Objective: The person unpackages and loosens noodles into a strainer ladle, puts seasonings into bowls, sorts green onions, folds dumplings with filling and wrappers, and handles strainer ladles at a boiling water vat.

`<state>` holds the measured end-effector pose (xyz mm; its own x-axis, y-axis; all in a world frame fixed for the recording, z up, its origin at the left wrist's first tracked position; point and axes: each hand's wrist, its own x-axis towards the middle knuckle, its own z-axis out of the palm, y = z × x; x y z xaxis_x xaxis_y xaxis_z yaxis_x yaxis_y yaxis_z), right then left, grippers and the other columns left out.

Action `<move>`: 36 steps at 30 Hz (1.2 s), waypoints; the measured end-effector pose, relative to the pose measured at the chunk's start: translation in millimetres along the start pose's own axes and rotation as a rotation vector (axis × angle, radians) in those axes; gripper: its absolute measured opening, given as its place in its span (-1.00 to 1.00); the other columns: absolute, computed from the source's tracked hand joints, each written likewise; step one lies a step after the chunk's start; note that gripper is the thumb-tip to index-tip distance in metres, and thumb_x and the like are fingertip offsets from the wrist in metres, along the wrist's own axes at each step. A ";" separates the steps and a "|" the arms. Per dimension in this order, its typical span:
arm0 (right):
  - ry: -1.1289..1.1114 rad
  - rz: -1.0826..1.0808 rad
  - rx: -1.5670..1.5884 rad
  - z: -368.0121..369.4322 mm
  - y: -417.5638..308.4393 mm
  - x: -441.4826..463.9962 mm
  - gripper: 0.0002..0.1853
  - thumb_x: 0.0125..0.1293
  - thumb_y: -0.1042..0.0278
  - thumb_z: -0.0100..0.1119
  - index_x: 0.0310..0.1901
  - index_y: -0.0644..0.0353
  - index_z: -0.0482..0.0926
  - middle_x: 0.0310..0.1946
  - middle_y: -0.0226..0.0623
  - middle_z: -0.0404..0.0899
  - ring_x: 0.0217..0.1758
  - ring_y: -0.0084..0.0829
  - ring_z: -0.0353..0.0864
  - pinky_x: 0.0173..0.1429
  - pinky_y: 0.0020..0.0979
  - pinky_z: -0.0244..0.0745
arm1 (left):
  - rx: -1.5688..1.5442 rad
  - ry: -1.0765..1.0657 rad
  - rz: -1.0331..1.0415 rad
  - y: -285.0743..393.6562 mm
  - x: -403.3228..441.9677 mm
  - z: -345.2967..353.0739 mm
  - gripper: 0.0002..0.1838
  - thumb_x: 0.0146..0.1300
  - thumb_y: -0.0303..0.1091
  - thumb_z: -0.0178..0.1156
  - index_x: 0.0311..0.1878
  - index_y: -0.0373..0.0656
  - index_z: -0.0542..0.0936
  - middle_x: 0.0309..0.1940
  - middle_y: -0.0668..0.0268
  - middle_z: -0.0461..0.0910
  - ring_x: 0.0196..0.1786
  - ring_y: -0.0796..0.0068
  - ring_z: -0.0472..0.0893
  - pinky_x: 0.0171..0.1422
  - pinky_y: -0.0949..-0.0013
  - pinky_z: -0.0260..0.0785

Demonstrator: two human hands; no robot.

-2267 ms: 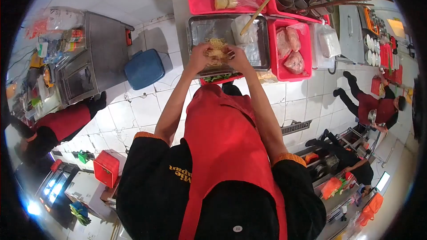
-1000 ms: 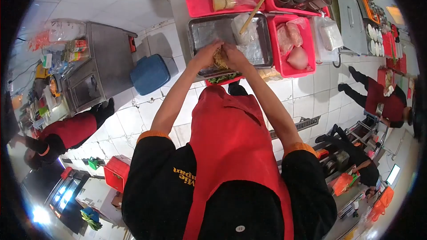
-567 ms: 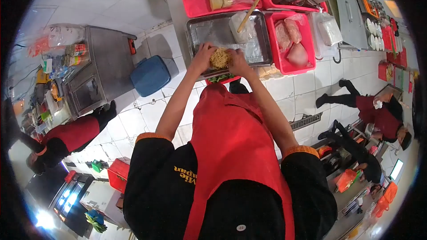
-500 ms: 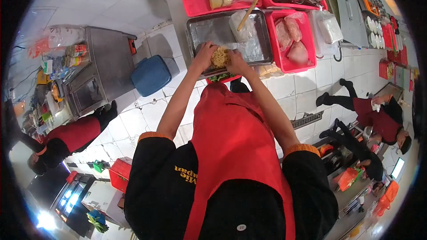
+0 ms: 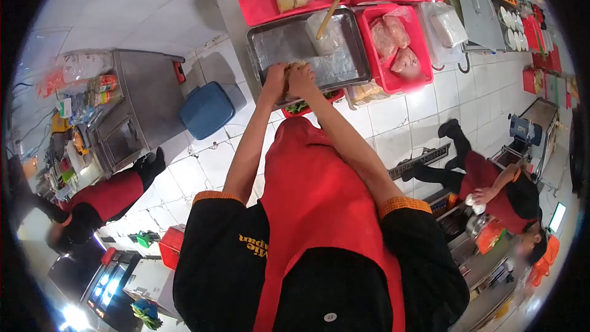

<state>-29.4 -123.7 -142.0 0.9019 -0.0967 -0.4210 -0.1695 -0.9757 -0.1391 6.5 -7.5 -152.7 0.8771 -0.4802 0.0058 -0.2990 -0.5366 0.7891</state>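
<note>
Left hand and right hand have drawn together since the earlier view, hiding most of the noodles that showed between them. On my feed they are cupped round the clump, at the near edge of the tray, neither hand nearer; its long axis I can't tell.
</note>
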 end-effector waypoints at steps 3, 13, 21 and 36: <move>-0.157 -0.106 0.090 -29.4 2.3 -7.9 -0.14 0.02 0.24 0.40 0.32 0.45 0.24 0.12 0.23 0.36 0.21 0.16 0.35 0.12 0.05 0.48 | -0.138 0.051 -0.142 11.4 -8.9 -3.1 -0.70 0.05 -0.62 0.16 -0.10 -0.34 0.65 -0.19 -0.17 0.65 -0.03 -0.21 0.60 0.09 0.02 0.43; 0.115 -0.133 0.273 -32.5 19.7 -10.3 -0.38 -0.03 0.25 0.52 0.06 0.37 0.52 -0.03 -0.01 0.59 -0.05 0.18 0.62 0.01 -0.04 0.61 | -0.779 -0.151 -0.353 11.2 -19.7 -25.8 -0.49 0.05 -0.72 0.21 0.13 -0.21 0.59 -0.05 0.16 0.70 -0.07 0.46 0.66 0.05 0.34 0.51; 0.030 -0.117 0.795 -85.1 94.6 -24.5 -0.57 0.08 0.37 0.46 -0.06 0.41 0.58 -0.20 -0.14 0.72 -0.18 -0.21 0.75 -0.08 -0.25 0.67 | -0.243 -0.027 -0.331 52.4 -29.9 -59.4 -0.55 0.08 -0.68 0.24 0.09 -0.17 0.55 0.00 0.16 0.66 0.04 0.22 0.65 0.14 0.27 0.50; 0.071 0.124 1.806 -142.8 209.1 -106.2 -0.62 0.26 0.63 0.17 0.12 0.35 0.50 0.01 -0.21 0.63 0.01 -0.35 0.67 0.08 -0.33 0.63 | -0.099 0.022 0.003 16.1 7.6 17.9 -0.48 -0.03 -0.57 0.38 0.11 -0.19 0.64 0.11 0.04 0.54 0.16 0.03 0.52 0.27 0.11 0.39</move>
<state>-103.9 -345.6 1.6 0.8569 -0.1991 -0.4755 -0.3623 0.4236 -0.8302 1.6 -32.2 -151.0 0.8847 -0.4657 0.0209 -0.2639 -0.4634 0.8460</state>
